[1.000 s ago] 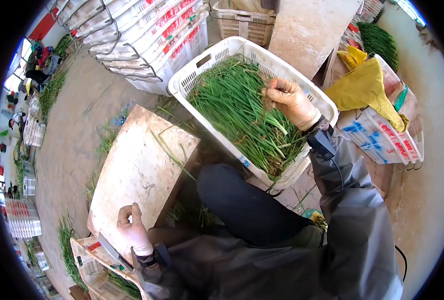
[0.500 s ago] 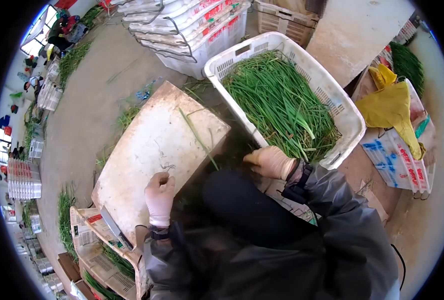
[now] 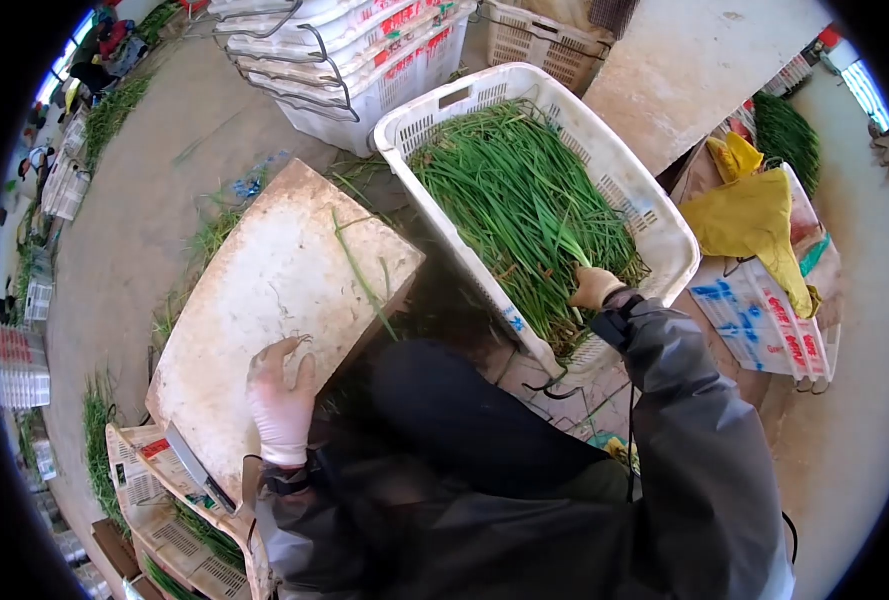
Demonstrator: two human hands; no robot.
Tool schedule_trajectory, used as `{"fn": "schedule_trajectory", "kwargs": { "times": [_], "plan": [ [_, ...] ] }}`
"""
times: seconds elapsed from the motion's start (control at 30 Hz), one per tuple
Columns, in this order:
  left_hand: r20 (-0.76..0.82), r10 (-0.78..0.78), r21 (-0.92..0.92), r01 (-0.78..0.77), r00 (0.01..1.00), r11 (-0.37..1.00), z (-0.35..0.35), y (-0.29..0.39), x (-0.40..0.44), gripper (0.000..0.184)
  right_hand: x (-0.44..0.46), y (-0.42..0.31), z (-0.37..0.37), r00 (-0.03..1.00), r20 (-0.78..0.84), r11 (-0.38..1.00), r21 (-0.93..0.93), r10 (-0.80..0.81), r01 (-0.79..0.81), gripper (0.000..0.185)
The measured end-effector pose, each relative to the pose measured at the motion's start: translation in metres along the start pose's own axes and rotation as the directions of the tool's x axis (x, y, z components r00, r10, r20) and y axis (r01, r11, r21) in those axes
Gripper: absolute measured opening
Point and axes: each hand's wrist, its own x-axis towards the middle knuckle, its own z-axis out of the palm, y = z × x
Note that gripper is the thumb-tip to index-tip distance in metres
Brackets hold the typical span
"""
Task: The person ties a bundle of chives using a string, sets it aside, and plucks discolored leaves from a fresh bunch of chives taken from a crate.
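Crate stands right of the board; greens lie heaped inside the crate; left hand is over the board, thumb and fingers parted; knife lies at the board's near edge; right hand curls at the greens, grip undetermined; hands well apart.

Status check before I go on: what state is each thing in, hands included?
Left hand: open over the board, no held item visible.
Right hand: among the stalks, fingertips hidden, grip unclear.
Green stalks: loose, heaped.
White crate: lidless, well filled with stalks.
Board: stained, a few stalks and scraps on it.
Knife: lying down, blade bare, in neither hand.
Stacked crates: nested.
Yellow cloth: draped, rumpled.
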Motion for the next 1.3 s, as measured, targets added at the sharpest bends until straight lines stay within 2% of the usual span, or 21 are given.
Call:
{"fn": "schedule_trajectory", "kwargs": {
  "times": [0.1,0.13,0.23,0.27,0.37,0.4,0.43,0.5,0.53,0.57,0.63,0.73,0.83,0.87,0.97,1.07,1.17,1.2,1.23,1.3],
  "plan": [
    [-0.016,-0.038,-0.025,0.038,0.999,0.999,-0.005,-0.002,-0.004,0.024,0.014,0.006,0.036,0.998,-0.033,0.996,0.080,0.050,-0.047,0.076],
    [-0.010,-0.046,-0.023,0.046,0.999,0.999,-0.004,-0.004,-0.005,0.024,0.013,0.003,0.041,0.995,-0.093,0.994,0.104,0.034,-0.024,0.079],
    [0.009,-0.056,-0.011,0.056,0.998,0.998,-0.002,-0.006,-0.005,0.024,0.010,-0.001,0.041,0.998,-0.034,0.985,0.166,0.059,-0.053,0.079],
    [0.016,-0.059,-0.007,0.060,0.998,0.998,-0.001,-0.005,-0.005,0.024,0.004,-0.007,0.034,0.999,-0.019,0.988,0.151,0.047,-0.043,0.064],
    [0.025,-0.054,-0.006,0.054,0.998,0.999,0.003,-0.004,-0.003,0.023,0.005,-0.013,0.021,0.999,-0.032,0.997,-0.060,0.041,-0.043,0.044],
    [0.024,-0.049,-0.006,0.049,0.999,0.999,0.004,-0.004,-0.002,0.023,0.006,-0.018,0.020,0.958,-0.284,0.995,-0.067,0.049,-0.071,0.032],
    [0.025,-0.045,-0.006,0.045,0.999,0.999,0.005,-0.004,-0.001,0.023,0.007,-0.027,0.013,0.878,-0.478,0.996,-0.084,-0.023,-0.019,0.025],
    [0.028,-0.046,-0.007,0.047,0.999,0.999,0.007,-0.002,0.001,0.023,0.018,-0.040,0.010,0.752,-0.631,0.965,0.027,-0.187,0.262,0.016],
    [0.030,-0.052,-0.010,0.052,0.998,0.999,0.007,0.002,0.003,0.023,0.019,-0.050,0.006,0.767,-0.581,0.913,0.094,-0.273,0.396,0.015],
    [0.033,-0.058,-0.012,0.059,0.998,0.998,0.008,0.004,0.004,0.023,0.028,-0.057,0.009,0.810,-0.514,0.911,0.122,-0.282,0.394,0.018],
    [0.037,-0.062,-0.010,0.062,0.997,0.998,0.010,0.001,0.004,0.023,0.044,-0.069,0.016,0.866,-0.456,0.962,0.069,-0.205,0.264,0.020],
    [0.024,-0.059,-0.015,0.059,0.998,0.998,0.013,-0.006,0.004,0.022,0.056,-0.079,0.013,0.891,-0.447,0.996,0.007,-0.079,0.092,0.021],
    [0.027,-0.063,-0.007,0.063,0.998,0.998,0.013,-0.006,0.006,0.022,0.067,-0.083,0.011,0.925,-0.378,0.999,-0.025,-0.036,0.029,0.021],
    [0.029,-0.064,-0.001,0.064,0.998,0.998,0.013,-0.005,0.007,0.022,0.075,-0.084,0.009,0.954,-0.298,0.999,-0.038,-0.024,0.013,0.027],
    [0.029,-0.066,-0.009,0.066,0.997,0.998,0.013,-0.004,0.008,0.022,0.081,-0.075,0.008,0.908,-0.414,0.992,0.068,-0.067,0.105,0.033],
    [0.035,-0.058,0.005,0.057,0.998,0.998,0.013,-0.001,0.011,0.021,0.064,-0.063,-0.026,0.987,-0.154,0.889,0.443,-0.052,0.115,0.033],
    [0.040,-0.045,0.007,0.044,0.998,0.999,0.013,0.003,0.014,0.021,0.053,-0.044,-0.042,0.988,-0.115,0.658,0.737,-0.100,0.152,0.027],
    [0.043,-0.043,0.000,0.043,0.998,0.999,0.013,0.004,0.014,0.021,0.047,-0.036,-0.048,0.980,-0.158,0.646,0.738,-0.117,0.196,0.024],
    [0.046,-0.041,-0.006,0.042,0.998,0.999,0.013,0.006,0.014,0.021,0.054,-0.024,-0.045,0.975,-0.186,0.556,0.801,-0.123,0.223,0.027],
    [0.048,-0.035,-0.009,0.036,0.998,0.999,0.014,0.008,0.015,0.021,0.072,0.002,-0.033,0.893,-0.442,0.793,0.512,-0.087,0.331,0.029]
  ]
}}
